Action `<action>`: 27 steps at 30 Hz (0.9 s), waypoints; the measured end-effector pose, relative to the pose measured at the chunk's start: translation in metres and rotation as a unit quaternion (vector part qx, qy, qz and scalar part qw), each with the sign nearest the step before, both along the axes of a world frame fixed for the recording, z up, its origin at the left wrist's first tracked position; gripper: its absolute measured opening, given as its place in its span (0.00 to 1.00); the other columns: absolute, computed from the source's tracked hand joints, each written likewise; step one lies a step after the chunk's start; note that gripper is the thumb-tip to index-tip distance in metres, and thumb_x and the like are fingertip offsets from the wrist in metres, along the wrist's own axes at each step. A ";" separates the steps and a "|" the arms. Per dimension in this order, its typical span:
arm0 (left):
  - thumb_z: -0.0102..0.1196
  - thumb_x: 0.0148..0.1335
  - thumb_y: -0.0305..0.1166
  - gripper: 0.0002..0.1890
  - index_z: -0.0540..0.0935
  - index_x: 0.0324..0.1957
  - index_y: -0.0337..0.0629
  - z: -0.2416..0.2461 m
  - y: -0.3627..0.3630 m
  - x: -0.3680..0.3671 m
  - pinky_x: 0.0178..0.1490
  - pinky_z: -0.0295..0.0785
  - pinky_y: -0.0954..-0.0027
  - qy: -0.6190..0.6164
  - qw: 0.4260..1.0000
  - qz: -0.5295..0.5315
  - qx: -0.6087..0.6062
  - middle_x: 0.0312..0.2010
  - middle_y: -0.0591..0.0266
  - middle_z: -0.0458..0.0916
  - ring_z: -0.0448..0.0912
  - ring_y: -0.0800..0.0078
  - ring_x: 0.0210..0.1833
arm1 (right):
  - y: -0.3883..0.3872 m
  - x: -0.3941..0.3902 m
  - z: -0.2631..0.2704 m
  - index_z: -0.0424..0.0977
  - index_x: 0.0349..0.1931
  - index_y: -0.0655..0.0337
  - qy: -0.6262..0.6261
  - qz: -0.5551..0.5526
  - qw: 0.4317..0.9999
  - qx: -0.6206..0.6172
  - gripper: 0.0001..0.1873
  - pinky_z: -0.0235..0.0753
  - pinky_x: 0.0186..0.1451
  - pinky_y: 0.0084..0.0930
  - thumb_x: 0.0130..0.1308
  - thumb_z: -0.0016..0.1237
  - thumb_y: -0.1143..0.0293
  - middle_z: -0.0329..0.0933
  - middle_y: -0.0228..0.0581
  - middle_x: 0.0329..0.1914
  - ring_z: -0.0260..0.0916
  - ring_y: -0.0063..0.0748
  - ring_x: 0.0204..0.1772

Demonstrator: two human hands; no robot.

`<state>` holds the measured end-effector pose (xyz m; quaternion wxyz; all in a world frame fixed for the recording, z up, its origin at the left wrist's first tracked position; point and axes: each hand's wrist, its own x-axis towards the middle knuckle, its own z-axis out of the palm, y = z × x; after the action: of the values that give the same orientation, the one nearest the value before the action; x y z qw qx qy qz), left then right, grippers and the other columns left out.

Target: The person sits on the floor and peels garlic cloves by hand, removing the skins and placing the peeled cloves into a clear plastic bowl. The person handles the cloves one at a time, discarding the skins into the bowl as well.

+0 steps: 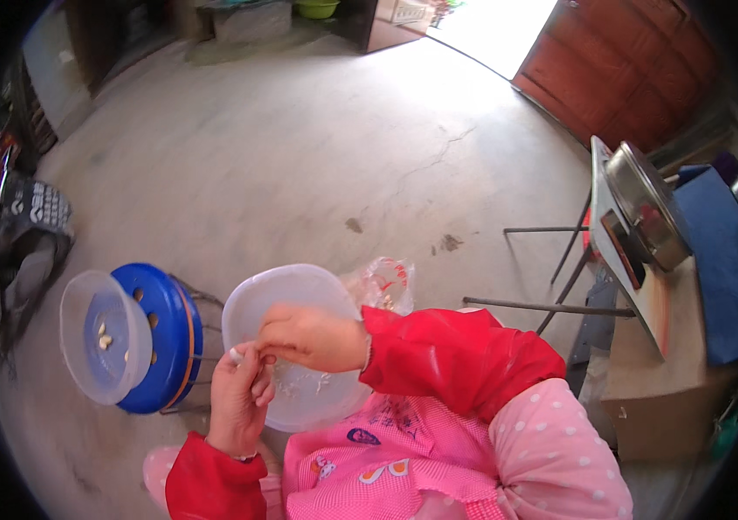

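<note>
My left hand (242,396) pinches a small white piece (236,355), which looks like a garlic clove, between thumb and fingers. The bent fingers of my right hand (314,338) meet the left fingertips; blur hides whether they grip anything. Both hands are over the near left part of a white plastic basin (291,279), with thin pale scraps (304,383) on its bottom. To the left, a translucent bowl (73,338) holds several pale cloves (105,340) and rests on a blue round stool (161,312). Behind the basin, a clear plastic bag (401,279) holds small pale pieces.
At the right stands a folding table (603,188) on thin metal legs, carrying a steel pot (652,208). A cardboard box (662,416) and a blue cloth (717,260) are beside it. A vehicle's dark seat or cover (37,208) shows at the left edge.
</note>
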<state>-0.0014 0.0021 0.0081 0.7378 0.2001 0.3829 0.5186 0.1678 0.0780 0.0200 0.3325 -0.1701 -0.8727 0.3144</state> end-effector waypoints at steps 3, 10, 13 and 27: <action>0.52 0.65 0.37 0.12 0.74 0.43 0.40 -0.001 -0.002 -0.006 0.16 0.53 0.84 0.032 0.999 0.019 -0.025 0.24 0.70 0.69 0.58 0.88 0.15 | 0.000 -0.005 -0.003 0.73 0.39 0.61 -0.011 -0.010 0.999 -0.034 0.08 0.69 0.47 0.36 0.60 0.46 0.72 0.72 0.43 0.37 0.68 0.48 0.43; 0.50 0.66 0.32 0.13 0.75 0.50 0.38 0.011 -0.002 0.000 0.19 0.55 0.82 -0.013 0.999 0.035 0.027 0.21 0.74 0.68 0.60 0.87 0.17 | -0.011 -0.009 0.012 0.74 0.41 0.63 -0.004 -0.065 0.984 -0.166 0.09 0.71 0.33 0.26 0.60 0.50 0.74 0.74 0.39 0.31 0.71 0.35 0.31; 0.50 0.65 0.29 0.15 0.74 0.53 0.38 0.011 -0.004 -0.001 0.20 0.56 0.82 0.049 0.996 0.050 0.061 0.25 0.71 0.71 0.63 0.87 0.19 | -0.014 -0.011 0.009 0.74 0.39 0.64 0.029 -0.092 0.964 -0.246 0.07 0.69 0.28 0.20 0.60 0.50 0.75 0.75 0.36 0.29 0.70 0.24 0.26; 0.55 0.54 0.15 0.20 0.79 0.50 0.42 0.000 -0.002 0.000 0.39 0.72 0.76 0.462 0.797 0.134 0.365 0.36 0.57 0.79 0.78 0.71 0.36 | -0.020 -0.011 0.011 0.74 0.40 0.68 0.068 -0.077 0.955 -0.280 0.11 0.70 0.29 0.14 0.59 0.53 0.72 0.77 0.34 0.30 0.70 0.15 0.27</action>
<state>-0.0013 -0.0003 0.0082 0.2688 0.6173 0.4837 0.5593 0.1571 0.0583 0.0315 0.3530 -0.3010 -0.7095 0.5304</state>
